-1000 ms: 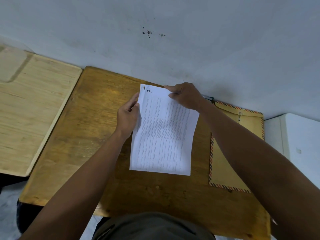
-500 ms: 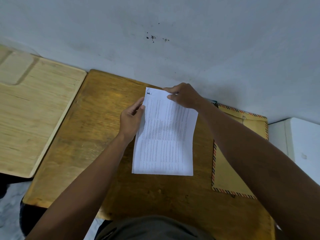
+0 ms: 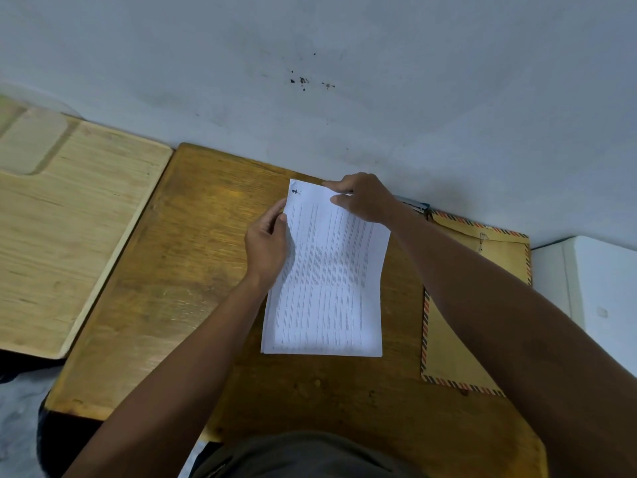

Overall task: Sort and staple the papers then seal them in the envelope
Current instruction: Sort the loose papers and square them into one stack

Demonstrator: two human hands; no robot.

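Observation:
A stack of white printed papers point(image 3: 331, 284) lies in the middle of the brown wooden desk point(image 3: 179, 277), its top sheet marked in dark ink at the upper left corner. My left hand point(image 3: 267, 241) grips the stack's left edge near the top. My right hand point(image 3: 362, 198) pinches the upper right corner. A brown envelope point(image 3: 451, 339) with a striped border lies flat to the right, partly under my right forearm. A stapler point(image 3: 415, 204) peeks out by the wall behind my right wrist, mostly hidden.
A lighter wooden desk point(image 3: 69, 229) adjoins on the left. The grey wall point(image 3: 344, 81) runs along the desk's far edge. A white cabinet point(image 3: 596, 288) stands at the right. My lap shows below the desk's near edge.
The papers' bottom edges have fanned slightly at the lower left. Both hands keep their hold at the top of the stack, and my left fingers have closed further round the edge.

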